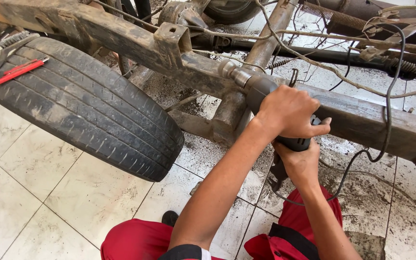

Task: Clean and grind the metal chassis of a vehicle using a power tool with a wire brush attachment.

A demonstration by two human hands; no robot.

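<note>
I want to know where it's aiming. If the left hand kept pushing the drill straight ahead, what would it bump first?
Probably the rusty frame rail. The left hand grips the back of the power drill, whose nose already seems to meet the rail's side, though exact contact is hard to judge.

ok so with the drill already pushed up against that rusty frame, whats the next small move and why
Probably hold the grey corded power drill square and press straight into the rusty steel frame rail. Its chuck is at the rail's side, the left hand covers the drill's body, and the right hand grips the handle below, so both hands look set to steady it. Whether the bit has bitten in cannot be seen.
</note>
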